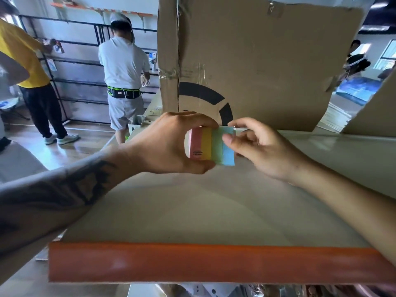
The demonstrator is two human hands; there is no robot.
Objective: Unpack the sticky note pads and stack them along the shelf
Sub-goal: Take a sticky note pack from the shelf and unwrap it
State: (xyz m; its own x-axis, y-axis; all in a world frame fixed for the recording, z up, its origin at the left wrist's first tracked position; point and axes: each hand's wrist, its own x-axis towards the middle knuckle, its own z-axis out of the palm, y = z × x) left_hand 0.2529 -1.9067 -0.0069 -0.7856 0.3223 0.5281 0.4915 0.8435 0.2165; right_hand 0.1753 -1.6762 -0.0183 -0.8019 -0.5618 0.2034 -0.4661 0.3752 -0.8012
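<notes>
Orange shelf edge strip (210,262) nearest, 1 beige shelf (192,211) behind it. 1 sticky note pack (211,146), 4 colour bands (pink, yellow, green, blue), held above shelf mid-depth. Left hand (171,144) grips pink end; right hand (261,146) pinches blue end. 1 cardboard box (257,61) far, upright on shelf; contents not visible. 2 people (124,67) far left.

Head view, looking down, close over shelf (192,211)
</notes>
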